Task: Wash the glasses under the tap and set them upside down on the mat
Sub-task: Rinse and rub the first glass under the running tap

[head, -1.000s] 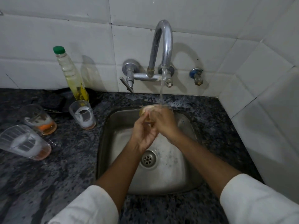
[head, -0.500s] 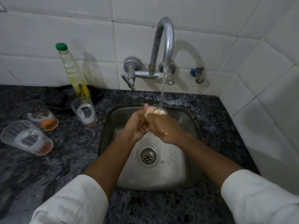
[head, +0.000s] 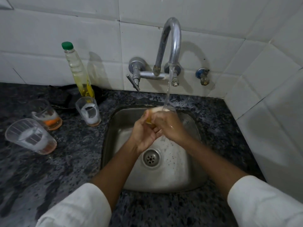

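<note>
Over the steel sink (head: 193,176) both hands hold one clear glass (head: 159,110) under the running tap (head: 172,46). My right hand (head: 170,126) wraps round the glass from the right, and my left hand (head: 144,133) grips it from the left. The water stream falls into the glass mouth, where pale foam shows. Three used glasses stand on the dark counter to the left: one with white residue (head: 89,111), one with an orange residue (head: 46,114), one nearest the left edge (head: 30,136). A dark mat (head: 64,95) lies behind them.
A tall bottle of yellow liquid with a green cap (head: 77,69) stands against the tiled wall behind the glasses. The tap lever (head: 133,81) sticks out to the left. A small blue valve (head: 202,76) is on the wall to the right. White tiles close the right side.
The hands have turned the glass a little under the stream and stayed over the sink. The camera view has shifted slightly. The three glasses on the counter have not moved.
</note>
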Demonstrator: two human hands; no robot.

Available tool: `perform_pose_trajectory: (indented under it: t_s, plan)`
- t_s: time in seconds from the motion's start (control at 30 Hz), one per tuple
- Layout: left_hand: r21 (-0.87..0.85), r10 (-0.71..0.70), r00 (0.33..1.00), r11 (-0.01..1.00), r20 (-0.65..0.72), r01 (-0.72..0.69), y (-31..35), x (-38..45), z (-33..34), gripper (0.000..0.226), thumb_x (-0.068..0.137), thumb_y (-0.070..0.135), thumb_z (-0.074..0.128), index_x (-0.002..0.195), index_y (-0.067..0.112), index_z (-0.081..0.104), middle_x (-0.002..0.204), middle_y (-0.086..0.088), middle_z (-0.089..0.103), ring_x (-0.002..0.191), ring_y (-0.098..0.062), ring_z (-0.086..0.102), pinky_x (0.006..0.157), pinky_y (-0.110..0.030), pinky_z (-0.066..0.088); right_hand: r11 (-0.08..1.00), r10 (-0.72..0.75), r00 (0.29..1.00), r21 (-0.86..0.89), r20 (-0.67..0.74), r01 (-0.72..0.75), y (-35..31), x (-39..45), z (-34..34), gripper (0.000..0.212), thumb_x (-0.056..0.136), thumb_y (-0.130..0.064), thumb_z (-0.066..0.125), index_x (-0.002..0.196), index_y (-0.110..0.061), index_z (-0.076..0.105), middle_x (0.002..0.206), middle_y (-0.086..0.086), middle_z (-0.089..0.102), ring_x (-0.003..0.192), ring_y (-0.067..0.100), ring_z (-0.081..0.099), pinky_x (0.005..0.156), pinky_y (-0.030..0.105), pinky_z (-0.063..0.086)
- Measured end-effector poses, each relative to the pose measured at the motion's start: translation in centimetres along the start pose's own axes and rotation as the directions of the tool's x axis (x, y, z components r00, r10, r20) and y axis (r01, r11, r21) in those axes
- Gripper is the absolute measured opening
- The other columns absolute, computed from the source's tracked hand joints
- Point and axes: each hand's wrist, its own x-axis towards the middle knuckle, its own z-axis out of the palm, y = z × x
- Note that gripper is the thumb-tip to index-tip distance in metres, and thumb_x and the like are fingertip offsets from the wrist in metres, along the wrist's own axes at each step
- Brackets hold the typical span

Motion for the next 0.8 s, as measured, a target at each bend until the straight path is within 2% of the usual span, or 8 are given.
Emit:
perform_pose_trajectory:
  t_s: [0.07, 0.13, 0.23, 0.3, 0.4, 0.57, 0.73, 0.8]
  plan:
    - [-0.116, 0.11, 0.992, 0.988, 0.062, -0.103, -0.2, 0.3, -0.3, 0.028, 0.097, 0.021, 0.05, 0.11, 0.007, 0.069, 0.098, -0.018, 0.07, 0.083, -0.025, 0.065, 0.066, -0.034, 0.055, 0.952, 0.072, 0.996, 0.302, -0.059, -0.051, -0.9, -0.3, 0.5, 0.024, 0.089, 0.0, 0.047, 0.078, -0.003, 0.069, 0.07, -0.003, 0.068, 0.064, 0.01, 0.063, 0.057, 0.031, 0.053]
    - [-0.049, 0.099, 0.994, 0.994, 0.043, -0.097, 0.7, 0.7, -0.3, 0.021, 0.099, 0.02, 0.049, 0.107, 0.011, 0.066, 0.089, -0.012, 0.07, 0.072, -0.021, 0.065, 0.057, -0.032, 0.054, 0.996, -0.016, 0.999, 0.087, 0.031, 0.013, 0.5, -0.7, 0.5, 0.025, 0.093, -0.018, 0.045, 0.078, -0.012, 0.064, 0.069, -0.004, 0.065, 0.065, 0.014, 0.063, 0.057, 0.036, 0.055]
    - [0.099, -0.062, 0.996, 0.993, -0.057, 0.067, 1.1, 0.7, 0.2, 0.041, 0.093, 0.039, 0.062, 0.116, 0.006, 0.065, 0.099, -0.013, 0.07, 0.088, -0.023, 0.066, 0.081, -0.038, 0.056, 0.925, -0.057, 0.961, -0.349, 0.27, 0.153, 1.6, -1.0, -0.7, 0.039, 0.085, -0.046, 0.032, 0.075, -0.014, 0.052, 0.075, 0.006, 0.061, 0.07, 0.023, 0.059, 0.064, 0.046, 0.051]
    - [0.065, -0.05, 0.998, 0.996, -0.043, 0.053, 0.0, 0.2, 0.3, 0.063, 0.092, 0.049, 0.06, 0.129, -0.003, 0.059, 0.114, -0.019, 0.066, 0.106, -0.03, 0.062, 0.1, -0.044, 0.048, 0.982, -0.052, 0.991, -0.177, 0.121, 0.073, 0.4, -0.6, -0.3, 0.039, 0.091, -0.041, 0.034, 0.074, -0.013, 0.056, 0.074, 0.009, 0.063, 0.071, 0.025, 0.061, 0.065, 0.045, 0.052]
    - [-0.187, 0.043, 0.998, 0.982, 0.038, -0.035, -0.6, 0.1, 0.1, 0.064, 0.088, 0.034, 0.068, 0.138, 0.002, 0.046, 0.115, -0.02, 0.063, 0.1, -0.027, 0.062, 0.08, -0.034, 0.059, 0.979, 0.088, 0.99, 0.193, -0.114, -0.064, -0.9, 0.1, 1.5, 0.028, 0.094, -0.021, 0.043, 0.085, -0.01, 0.068, 0.084, 0.014, 0.07, 0.081, 0.028, 0.069, 0.07, 0.051, 0.057]
    - [0.153, -0.026, 0.997, 0.987, -0.067, 0.036, 1.3, 0.2, 0.1, 0.044, 0.091, 0.042, 0.063, 0.114, 0.004, 0.062, 0.093, -0.011, 0.07, 0.078, -0.018, 0.069, 0.07, -0.031, 0.06, 0.879, -0.128, 0.964, -0.423, 0.231, 0.219, 1.9, -1.1, -0.5, 0.036, 0.093, -0.049, 0.029, 0.091, -0.025, 0.056, 0.088, 0.0, 0.062, 0.084, 0.021, 0.059, 0.073, 0.046, 0.053]
    - [-0.169, 0.045, 0.996, 0.985, 0.073, -0.032, -0.3, -0.1, 0.0, 0.046, 0.094, 0.033, 0.06, 0.122, -0.003, 0.057, 0.123, -0.025, 0.059, 0.109, -0.033, 0.059, 0.091, -0.037, 0.054, 0.981, -0.071, 0.996, 0.174, -0.057, 0.08, -0.8, -0.5, 1.0, 0.025, 0.091, -0.018, 0.045, 0.09, -0.01, 0.068, 0.086, 0.01, 0.07, 0.082, 0.028, 0.068, 0.073, 0.048, 0.056]
    - [-0.143, 0.052, 0.997, 0.989, 0.055, -0.044, 0.5, 0.4, -0.1, 0.055, 0.089, 0.027, 0.067, 0.13, -0.007, 0.054, 0.133, -0.027, 0.056, 0.118, -0.037, 0.057, 0.106, -0.044, 0.046, 0.977, -0.2, 0.978, -0.059, 0.057, 0.203, -0.3, -1.1, 0.5, 0.017, 0.094, -0.02, 0.046, 0.09, -0.013, 0.061, 0.089, 0.005, 0.065, 0.088, 0.028, 0.065, 0.075, 0.04, 0.054]
